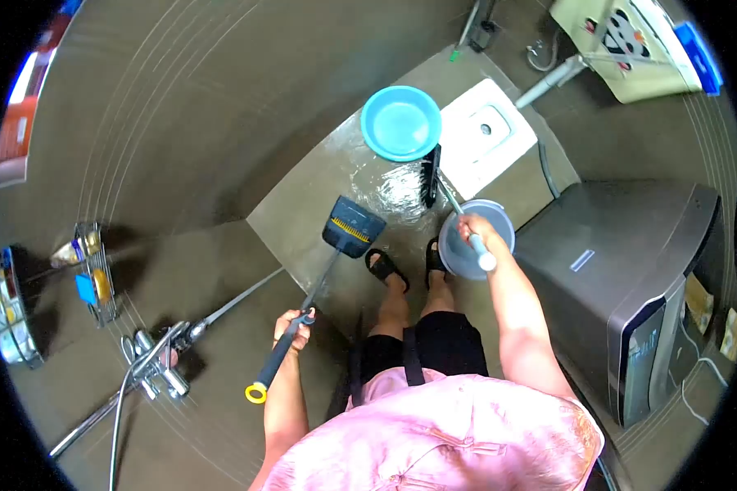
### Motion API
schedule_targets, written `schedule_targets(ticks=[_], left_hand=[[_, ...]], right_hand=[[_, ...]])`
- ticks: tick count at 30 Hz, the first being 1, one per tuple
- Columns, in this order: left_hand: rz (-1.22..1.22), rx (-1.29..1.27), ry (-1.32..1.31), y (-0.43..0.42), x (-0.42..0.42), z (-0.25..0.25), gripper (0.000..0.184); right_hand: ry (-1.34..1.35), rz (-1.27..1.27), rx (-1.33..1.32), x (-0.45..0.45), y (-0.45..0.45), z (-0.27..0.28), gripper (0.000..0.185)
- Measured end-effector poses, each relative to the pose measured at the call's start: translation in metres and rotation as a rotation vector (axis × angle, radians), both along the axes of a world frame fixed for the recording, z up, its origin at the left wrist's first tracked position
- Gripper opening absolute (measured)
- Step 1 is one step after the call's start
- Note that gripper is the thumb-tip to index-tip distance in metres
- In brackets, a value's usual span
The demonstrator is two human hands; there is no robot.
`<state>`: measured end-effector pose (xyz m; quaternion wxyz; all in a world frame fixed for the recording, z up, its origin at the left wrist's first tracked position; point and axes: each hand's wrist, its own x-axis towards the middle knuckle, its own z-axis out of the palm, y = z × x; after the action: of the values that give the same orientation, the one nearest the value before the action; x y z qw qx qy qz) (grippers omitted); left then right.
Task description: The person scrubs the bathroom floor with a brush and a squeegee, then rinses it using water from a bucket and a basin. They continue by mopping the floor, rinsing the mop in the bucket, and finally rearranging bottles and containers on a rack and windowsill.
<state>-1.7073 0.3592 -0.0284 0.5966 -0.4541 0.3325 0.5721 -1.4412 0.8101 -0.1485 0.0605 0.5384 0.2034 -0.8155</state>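
Note:
My left hand (pixel 292 330) is closed around the dark handle of a long-handled dustpan (pixel 354 227). The dustpan's grey pan has a row of yellow teeth and hangs over the floor in front of my left foot. In my right hand (pixel 481 233) is the pale handle of a broom (pixel 431 177). Its black bristles reach the wet floor, between the blue basin (pixel 401 123) and the white squat toilet (pixel 460 168). Below my right forearm stands a translucent bucket (pixel 504 219), partly hidden by the hand and handle.
At the right stands a grey washing machine (pixel 610 237). Chrome shower taps (pixel 151 364) and a wire rack (pixel 98 274) with bottles are on the left wall. A white pipe (pixel 553 82) rises beside the toilet. Water shines on the floor (pixel 397 192) ahead of my sandals.

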Motion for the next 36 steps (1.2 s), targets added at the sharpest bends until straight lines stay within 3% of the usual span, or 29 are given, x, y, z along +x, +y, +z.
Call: schedule_targets(ticks=[3,5,6,7,8,9,11,13,14,15,16,17,18,22,23,25,26,29,30,33,34,35,36], left_hand=[[-0.047,0.057,-0.01,0.052,0.01,0.0,0.033],[-0.098,-0.14,0.179,0.097,0.026,0.01,0.031],[-0.109,-0.178,0.243,0.119,0.035,0.017,0.027],[-0.19,-0.062,0.292,0.136,0.039,0.024,0.026],[-0.209,-0.11,0.263,0.151,0.042,0.021,0.026],[-0.221,-0.161,0.225,0.166,0.044,0.017,0.027],[-0.308,-0.135,0.201,0.203,0.053,0.015,0.029],[-0.383,-0.007,0.169,0.242,0.06,0.008,0.028],[-0.389,-0.053,0.211,0.264,0.068,0.007,0.028],[-0.394,-0.097,0.255,0.289,0.078,0.008,0.028],[-0.403,-0.018,0.246,0.311,0.085,0.01,0.027],[-0.493,0.087,0.174,0.326,0.084,-0.002,0.025],[-0.514,0.045,0.298,0.353,0.098,0.004,0.023],[-0.906,0.013,0.352,0.428,0.129,0.008,0.019],[-0.987,-0.02,0.419,0.441,0.143,0.015,0.018],[-0.987,-0.126,0.771,0.449,0.174,0.011,0.016],[-0.961,-0.117,0.83,0.454,0.189,0.026,0.017],[-0.761,-0.077,0.874,0.452,0.223,0.034,0.051],[-0.636,0.103,0.787,0.446,0.225,0.016,0.061],[-0.713,0.182,0.946,0.434,0.243,0.024,0.06],[-0.73,0.193,0.968,0.427,0.248,0.015,0.06],[-0.733,0.205,1.03,0.421,0.252,0.011,0.051],[-0.725,0.19,1.036,0.414,0.256,0.008,0.056]], right_hand=[[0.009,0.084,0.175,-0.034,0.02,-0.003,0.027],[0.002,0.162,0.365,-0.055,0.021,-0.031,0.029],[-0.012,0.293,0.377,-0.066,0.026,-0.01,0.023],[-0.025,0.427,0.387,-0.075,0.028,0.016,0.019],[-0.045,0.083,0.195,-0.081,0.019,0.0,0.02],[-0.044,-0.069,0.033,-0.082,0.022,-0.002,0.022],[0.092,-0.061,0.14,-0.054,0.037,-0.01,0.027],[0.164,0.177,0.269,-0.007,0.062,-0.019,0.035],[0.133,0.281,0.353,0.016,0.075,-0.003,0.023],[0.084,0.127,0.402,0.037,0.071,-0.007,0.021],[-0.053,0.275,0.538,0.055,0.071,0.002,0.013],[-0.108,0.184,0.523,0.067,0.067,0.003,0.012],[-0.166,0.093,0.504,0.079,0.062,0.003,0.017],[-0.242,-0.152,0.436,0.123,0.059,0.035,0.047],[-0.244,-0.204,0.447,0.131,0.058,0.045,0.042],[-0.248,-0.303,0.47,0.145,0.054,0.059,0.031],[-0.207,-0.351,0.436,0.152,0.053,0.059,0.043],[-0.18,-0.461,0.337,0.162,0.044,0.064,0.051],[-0.118,-0.461,0.327,0.164,0.04,0.061,0.055],[-0.17,-0.467,0.353,0.16,0.025,0.071,0.054],[-0.154,-0.434,0.38,0.157,0.022,0.077,0.046],[-0.19,-0.409,0.407,0.153,0.018,0.077,0.046],[-0.226,-0.384,0.437,0.15,0.013,0.076,0.046]])
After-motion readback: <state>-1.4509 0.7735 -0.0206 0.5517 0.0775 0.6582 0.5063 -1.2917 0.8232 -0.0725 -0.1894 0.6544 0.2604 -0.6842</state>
